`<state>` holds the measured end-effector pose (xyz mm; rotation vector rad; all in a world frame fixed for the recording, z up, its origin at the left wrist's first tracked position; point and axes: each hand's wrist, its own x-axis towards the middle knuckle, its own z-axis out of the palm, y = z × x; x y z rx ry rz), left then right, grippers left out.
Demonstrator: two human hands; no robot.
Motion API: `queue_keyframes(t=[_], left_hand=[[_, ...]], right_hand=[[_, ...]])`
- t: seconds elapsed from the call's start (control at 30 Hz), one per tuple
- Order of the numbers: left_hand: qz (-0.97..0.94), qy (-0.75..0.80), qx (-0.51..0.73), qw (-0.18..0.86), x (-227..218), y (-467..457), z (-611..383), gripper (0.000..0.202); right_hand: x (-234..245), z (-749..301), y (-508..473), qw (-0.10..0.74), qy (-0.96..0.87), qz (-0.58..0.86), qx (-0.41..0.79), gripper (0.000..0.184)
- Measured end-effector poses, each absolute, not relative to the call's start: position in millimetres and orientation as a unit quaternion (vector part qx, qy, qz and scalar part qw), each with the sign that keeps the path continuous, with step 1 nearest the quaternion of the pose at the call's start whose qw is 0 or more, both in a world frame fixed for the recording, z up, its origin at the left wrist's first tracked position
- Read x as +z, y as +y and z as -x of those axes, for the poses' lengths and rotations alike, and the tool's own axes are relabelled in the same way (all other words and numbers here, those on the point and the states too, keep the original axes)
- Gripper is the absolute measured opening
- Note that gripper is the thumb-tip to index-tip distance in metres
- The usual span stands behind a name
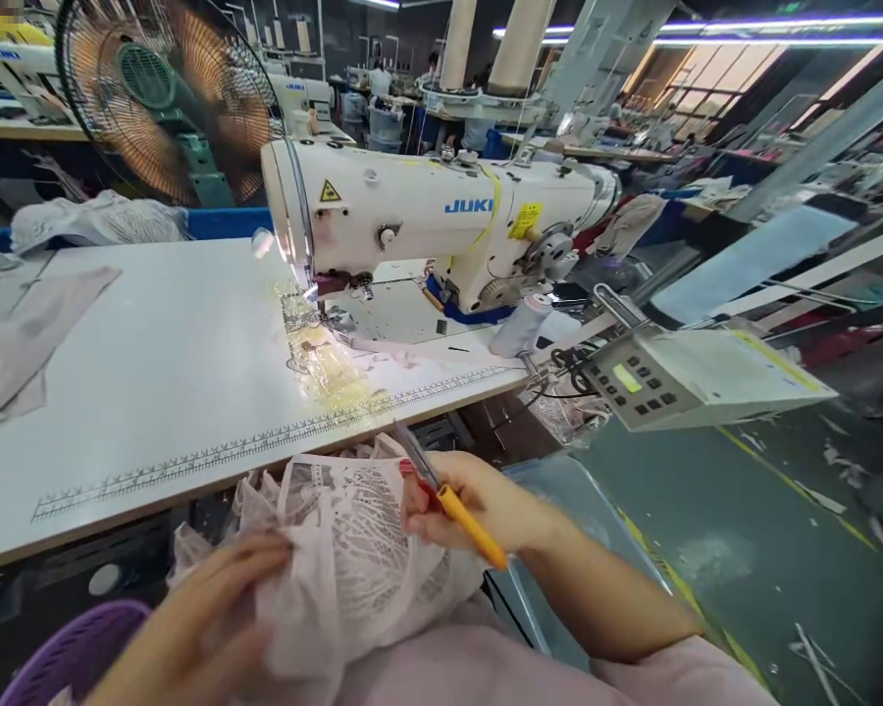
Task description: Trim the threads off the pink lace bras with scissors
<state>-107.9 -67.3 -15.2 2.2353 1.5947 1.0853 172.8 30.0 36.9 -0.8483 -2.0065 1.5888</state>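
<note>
My right hand [478, 500] is closed around a pair of scissors [471, 527] with an orange and a red handle. Its metal blades point up and left, toward the table edge. Beside it, over my lap, lies a pale pink lace garment [372, 549] with sheer mesh panels, its upper edge spread out below the table. At the garment's left side my left hand [213, 603] is blurred by motion. The fingers there are stretched against the mesh, with the thumb apart. Part of the cloth behind that hand is hidden.
A white sewing machine [412, 201] stands on the white table [169, 363], which has a printed ruler [265, 441] along its front edge. Pale fabric pieces [36, 324] lie left. A control box [699, 378] juts out right. A purple basket [74, 652] and a clear bin [559, 490] are below.
</note>
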Motion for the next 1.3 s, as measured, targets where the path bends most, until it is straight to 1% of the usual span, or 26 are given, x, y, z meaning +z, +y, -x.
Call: queue_keyframes(t=[0.07, 0.13, 0.23, 0.33, 0.4, 0.5, 0.53, 0.6, 0.67, 0.73, 0.8, 0.83, 0.87, 0.93, 0.97, 1.03, 1.1, 1.17, 1.23, 1.3], left_hand=[[-0.754, 0.515, 0.404, 0.051, -37.7, -63.6, 82.9, 0.018], [-0.698, 0.539, 0.472, 0.000, -57.8, -63.2, 65.5, 0.024], [-0.673, 0.543, 0.502, 0.012, -72.7, -69.4, 57.0, 0.032], [-0.656, 0.555, 0.510, 0.032, -71.3, -75.5, 60.1, 0.032], [-0.651, 0.563, 0.507, 0.041, -67.9, -76.8, 62.1, 0.028], [-0.646, 0.573, 0.502, 0.055, -63.7, -78.3, 63.2, 0.024], [-0.640, 0.578, 0.503, 0.058, -61.8, -80.3, 64.0, 0.024], [-0.617, 0.597, 0.509, 0.057, -56.1, -89.2, 68.5, 0.025], [-0.596, 0.617, 0.510, 0.065, -47.9, -105.6, 77.7, 0.022], [-0.597, 0.620, 0.493, 0.126, -40.6, -127.5, 90.0, 0.019], [-0.610, 0.616, 0.443, 0.228, -37.4, -149.1, 101.9, 0.035], [-0.622, 0.628, 0.400, 0.244, -37.3, -157.5, 106.5, 0.040], [-0.635, 0.636, 0.356, 0.255, -37.5, -163.5, 110.0, 0.041], [-0.652, 0.648, 0.287, 0.270, -36.1, -166.8, 113.7, 0.030], [-0.648, 0.647, 0.271, 0.298, -33.2, -164.5, 114.2, 0.025], [-0.604, 0.638, 0.272, 0.393, -21.5, -154.2, 114.0, 0.029], [-0.529, 0.621, 0.290, 0.500, -3.3, -140.6, 113.7, 0.037], [-0.463, 0.591, 0.316, 0.580, 17.4, -127.6, 112.2, 0.048], [-0.437, 0.570, 0.344, 0.605, 35.2, -116.4, 106.0, 0.059], [-0.449, 0.570, 0.383, 0.572, 46.3, -105.7, 93.0, 0.063]], right_hand=[[39.0, -171.9, 19.5, 0.211, -0.741, 0.360, 0.527, 0.029], [42.4, -171.2, 11.4, 0.197, -0.745, 0.389, 0.504, 0.031], [47.1, -166.1, 4.8, 0.164, -0.762, 0.398, 0.483, 0.029], [45.9, -147.7, 0.6, 0.112, -0.809, 0.371, 0.442, 0.027], [40.4, -128.1, -3.9, 0.074, -0.856, 0.341, 0.381, 0.024], [30.4, -98.6, -9.5, 0.027, -0.905, 0.309, 0.289, 0.012], [28.2, -91.7, -9.7, 0.019, -0.912, 0.305, 0.274, 0.008], [26.9, -85.1, -6.3, 0.020, -0.913, 0.305, 0.271, 0.012], [29.7, -87.4, 1.7, 0.050, -0.899, 0.320, 0.296, 0.016], [34.8, -94.2, 12.2, 0.100, -0.872, 0.339, 0.338, 0.017], [40.0, -100.4, 22.2, 0.150, -0.845, 0.355, 0.371, 0.020], [42.1, -102.4, 26.2, 0.166, -0.835, 0.360, 0.381, 0.024], [44.0, -103.4, 29.3, 0.176, -0.828, 0.364, 0.387, 0.028], [47.7, -103.9, 32.8, 0.183, -0.820, 0.370, 0.396, 0.035], [50.0, -104.2, 33.4, 0.183, -0.817, 0.369, 0.403, 0.037], [56.2, -107.1, 32.7, 0.188, -0.811, 0.362, 0.420, 0.036], [64.5, -114.5, 30.8, 0.201, -0.799, 0.346, 0.449, 0.033], [73.2, -125.1, 28.7, 0.212, -0.777, 0.325, 0.496, 0.031], [79.5, -135.3, 27.5, 0.217, -0.756, 0.307, 0.536, 0.028], [81.6, -142.2, 28.6, 0.227, -0.757, 0.305, 0.531, 0.028]])
